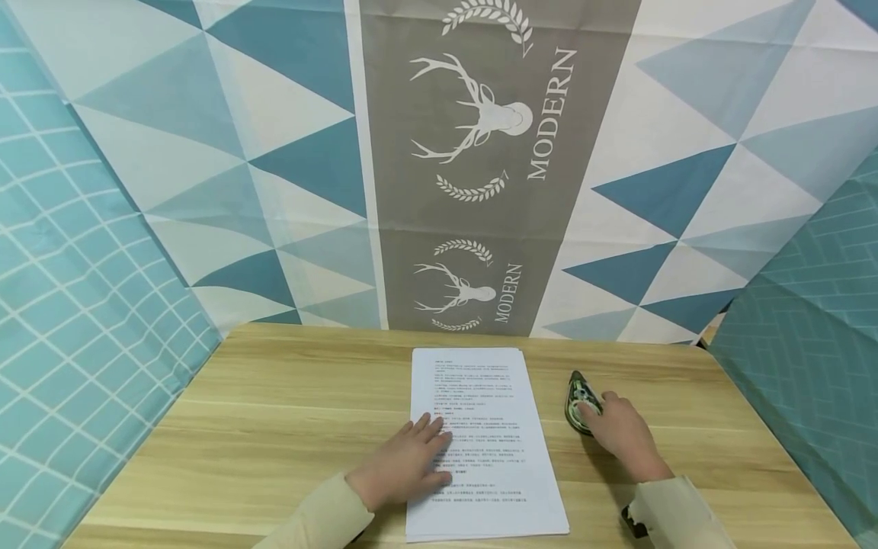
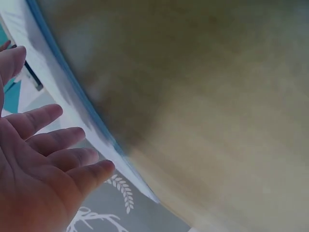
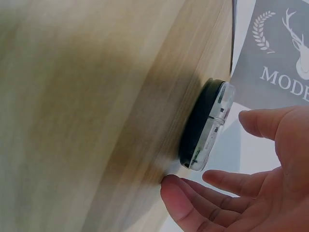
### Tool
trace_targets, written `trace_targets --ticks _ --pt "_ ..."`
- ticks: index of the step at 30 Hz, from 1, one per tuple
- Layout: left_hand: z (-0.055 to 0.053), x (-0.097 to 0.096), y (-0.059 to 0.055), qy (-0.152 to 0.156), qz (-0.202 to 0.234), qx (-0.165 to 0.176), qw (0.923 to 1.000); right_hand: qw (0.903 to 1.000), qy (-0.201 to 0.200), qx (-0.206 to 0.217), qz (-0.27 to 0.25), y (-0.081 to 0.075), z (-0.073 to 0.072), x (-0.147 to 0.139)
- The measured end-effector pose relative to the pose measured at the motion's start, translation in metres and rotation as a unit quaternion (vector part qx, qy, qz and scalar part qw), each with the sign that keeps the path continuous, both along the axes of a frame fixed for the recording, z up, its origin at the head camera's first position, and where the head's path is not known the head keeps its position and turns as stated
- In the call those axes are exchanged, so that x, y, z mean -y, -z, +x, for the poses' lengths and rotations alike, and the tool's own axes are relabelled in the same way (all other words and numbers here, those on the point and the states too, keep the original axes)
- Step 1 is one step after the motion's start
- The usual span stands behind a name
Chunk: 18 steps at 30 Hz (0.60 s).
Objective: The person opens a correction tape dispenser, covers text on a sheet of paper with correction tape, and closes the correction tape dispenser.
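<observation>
A stack of printed white paper sheets (image 1: 480,381) lies on the wooden table. On its left side my left hand (image 1: 405,463) rests with fingers extended; the left wrist view shows that hand (image 2: 43,164) from the palm side, fingers spread. Right of the paper lies a green-and-black correction tape (image 1: 581,404) with a clear cover, its pointed end away from me. My right hand (image 1: 624,433) is at its right side. In the right wrist view, thumb and fingers of the hand (image 3: 260,179) stand apart around the correction tape (image 3: 207,125), without gripping it.
The wooden table (image 1: 288,396) ends at a patterned cloth backdrop (image 1: 466,229) with deer heads and triangles. Teal cloths hang on the left (image 1: 75,305) and on the right (image 1: 809,366). A dark wrist strap (image 1: 632,522) shows at the right sleeve.
</observation>
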State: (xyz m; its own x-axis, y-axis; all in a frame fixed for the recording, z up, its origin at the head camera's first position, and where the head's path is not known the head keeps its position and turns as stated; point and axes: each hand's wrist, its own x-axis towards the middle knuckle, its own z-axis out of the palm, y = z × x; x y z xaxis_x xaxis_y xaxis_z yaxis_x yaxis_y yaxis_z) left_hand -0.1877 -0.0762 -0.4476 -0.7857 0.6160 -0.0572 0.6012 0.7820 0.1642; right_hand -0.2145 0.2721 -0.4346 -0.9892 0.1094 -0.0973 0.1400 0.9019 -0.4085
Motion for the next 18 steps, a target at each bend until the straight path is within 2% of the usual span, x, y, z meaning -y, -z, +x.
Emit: trace_targets --ticks 10,18 --pt "-0.0003 0.0009 0.0044 0.018 -0.015 -0.002 0.9997 0.9993 0.008 0.035 -0.012 0.0007 -0.0026 -0.0027" --pt "-0.0001 0.0006 0.003 0.02 -0.023 0.0 0.9995 0.9975 0.022 0.042 -0.053 0.0006 -0.0024 -0.0013"
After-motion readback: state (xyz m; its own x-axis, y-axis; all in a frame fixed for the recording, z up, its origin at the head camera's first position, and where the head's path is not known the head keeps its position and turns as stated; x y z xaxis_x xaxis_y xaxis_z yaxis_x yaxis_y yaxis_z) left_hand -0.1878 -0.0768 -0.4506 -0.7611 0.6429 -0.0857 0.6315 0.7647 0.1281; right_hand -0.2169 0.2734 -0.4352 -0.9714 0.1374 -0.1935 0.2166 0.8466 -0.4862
